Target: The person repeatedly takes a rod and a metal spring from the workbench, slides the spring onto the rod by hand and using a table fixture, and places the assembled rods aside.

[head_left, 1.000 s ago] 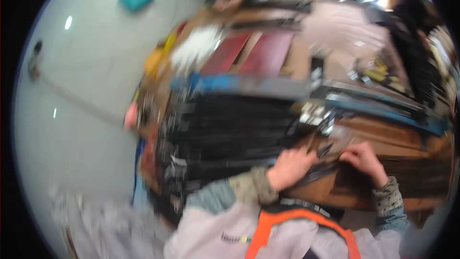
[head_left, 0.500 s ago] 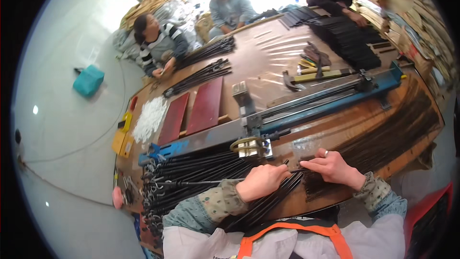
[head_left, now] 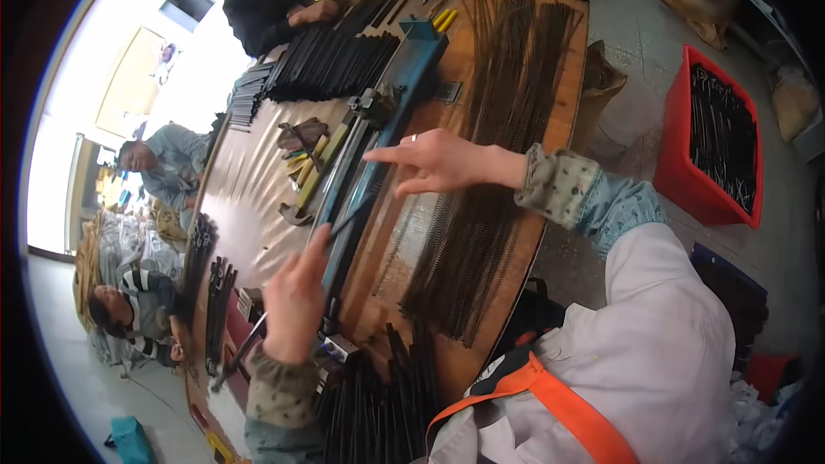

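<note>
In my left hand (head_left: 296, 301) is a thin dark rod (head_left: 239, 354), its ends showing on both sides of the closed fingers. The rod slants across the blue long-railed bench fixture (head_left: 400, 116). My right hand (head_left: 443, 163) is held over the fixture's near side, index finger stretched out and thumb apart, with nothing visible in it. Below and beside that hand lie long thin brown coil springs (head_left: 507, 86) in a wide bundle. Black rods (head_left: 378, 404) are heaped near my left forearm.
A yellow-handled hammer (head_left: 322, 167) and a dark cloth (head_left: 302, 133) lie beyond the fixture. Rows of black strips (head_left: 331, 60) cover the table's far end, where one person works; two others sit along the left side. A red bin (head_left: 687, 120) of dark rods stands on the floor at right.
My view has swung to the right, bringing the red bin into sight. My hands have parted: the left keeps the rod, while the right has let go of its tip and reached over the fixture.
</note>
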The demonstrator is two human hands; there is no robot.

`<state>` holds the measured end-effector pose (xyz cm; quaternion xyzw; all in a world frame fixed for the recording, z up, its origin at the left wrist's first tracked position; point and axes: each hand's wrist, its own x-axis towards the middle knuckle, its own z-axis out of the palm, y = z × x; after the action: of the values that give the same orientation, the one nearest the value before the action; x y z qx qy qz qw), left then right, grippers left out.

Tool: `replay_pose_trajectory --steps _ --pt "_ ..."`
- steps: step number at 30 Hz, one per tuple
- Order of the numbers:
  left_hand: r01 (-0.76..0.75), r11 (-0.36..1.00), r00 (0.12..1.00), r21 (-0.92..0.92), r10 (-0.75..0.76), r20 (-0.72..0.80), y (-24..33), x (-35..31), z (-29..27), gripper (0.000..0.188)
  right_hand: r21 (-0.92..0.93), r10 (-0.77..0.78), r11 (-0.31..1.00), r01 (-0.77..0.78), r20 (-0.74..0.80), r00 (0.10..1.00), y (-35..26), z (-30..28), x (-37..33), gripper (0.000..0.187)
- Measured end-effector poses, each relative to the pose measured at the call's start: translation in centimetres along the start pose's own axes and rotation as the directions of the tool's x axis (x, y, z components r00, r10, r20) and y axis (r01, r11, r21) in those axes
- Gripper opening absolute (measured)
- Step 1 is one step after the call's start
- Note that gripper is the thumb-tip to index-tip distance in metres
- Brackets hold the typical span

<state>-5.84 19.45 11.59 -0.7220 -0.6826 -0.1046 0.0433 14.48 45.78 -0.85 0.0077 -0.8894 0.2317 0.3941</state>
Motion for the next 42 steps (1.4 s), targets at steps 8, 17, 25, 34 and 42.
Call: replay_pose_trajectory --steps 8,17,25,34,42 --pt "0.060 0.997 0.992 -0.040 -0.056 0.111 1.9 1.8 3.5 0.052 -0.018 -0.156 0.987 0.160 0.139 0.978 1.8 -2.7 0.1 0.053" --pt "0.147 0.988 0.975 -0.049 -0.136 0.176 0.8 -0.3 3.8 0.034 0.118 -0.100 0.989 0.090 0.086 0.991 -0.7 0.6 -0.9 0.055" --pt "0.146 0.989 0.989 -0.006 -0.146 0.018 -0.9 -4.4 1.1 0.036 0.146 -0.089 0.987 0.074 0.098 0.991 -5.7 4.7 2.3 0.043" --pt "0.164 0.984 0.982 0.074 -0.155 -0.109 -1.3 -10.3 0.0 0.034 0.165 -0.149 0.975 0.147 -0.002 0.989 -8.8 7.3 3.7 0.035" --pt "0.275 0.961 0.954 0.028 -0.270 -0.128 -2.2 -12.8 -1.3 0.041 0.173 -0.110 0.977 0.127 -0.100 0.989 -8.9 9.7 4.8 0.042"
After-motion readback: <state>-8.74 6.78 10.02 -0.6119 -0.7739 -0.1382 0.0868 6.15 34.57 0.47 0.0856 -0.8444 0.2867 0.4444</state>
